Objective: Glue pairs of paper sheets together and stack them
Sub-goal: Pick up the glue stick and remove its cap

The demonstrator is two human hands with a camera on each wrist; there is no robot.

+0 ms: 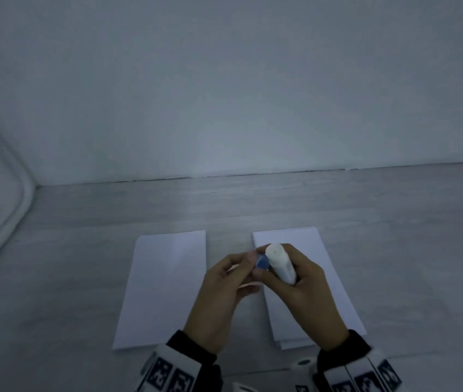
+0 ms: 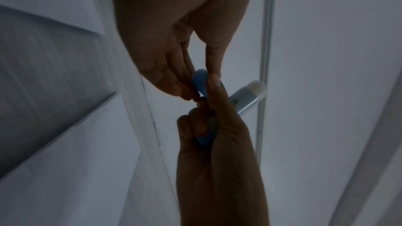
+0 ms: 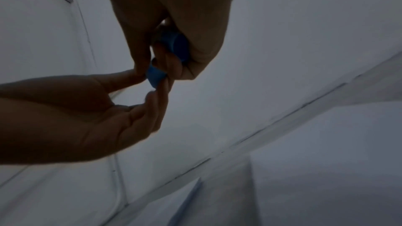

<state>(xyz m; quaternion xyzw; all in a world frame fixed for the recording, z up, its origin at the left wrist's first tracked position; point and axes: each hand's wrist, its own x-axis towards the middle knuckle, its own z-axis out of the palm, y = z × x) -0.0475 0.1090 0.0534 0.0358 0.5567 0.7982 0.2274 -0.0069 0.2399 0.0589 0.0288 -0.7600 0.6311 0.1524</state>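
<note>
My right hand grips a white glue stick with its bare glue tip pointing up and away. In the left wrist view, the glue stick shows its pale tip, and its blue base sits in my right hand. My left hand pinches the blue cap, which is off the stick and just left of it. The right wrist view shows the cap between my left hand's fingertips. Both hands hover between a white sheet on the left and a paper stack on the right.
The papers lie on a pale grey table that meets a plain white wall at the back. A white rounded trim runs along the left side. Dark sleeves and marker-patterned wrist mounts fill the bottom edge.
</note>
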